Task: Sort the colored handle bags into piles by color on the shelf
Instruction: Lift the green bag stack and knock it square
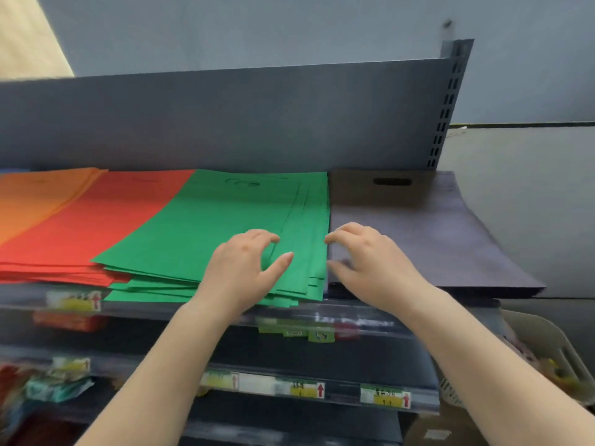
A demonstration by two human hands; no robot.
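Four flat piles of handle bags lie side by side on the top shelf [206, 309]: orange [35, 201] at far left, red [106, 217], green [225, 220] in the middle, and dark purple-brown [418, 226] at right. My left hand [248, 268] hovers over the near right part of the green pile, fingers loosely curled, holding nothing. My right hand [363, 255] is at the seam between the green and dark piles, fingers bent, its thumb by the dark pile's edge. Neither hand plainly grips a bag.
A grey back panel [225, 117] rises behind the piles, with a slotted upright [447, 104] at its right end. Lower shelves [289, 391] carry price tags and packaged goods. A pale basket [547, 358] with items stands at lower right.
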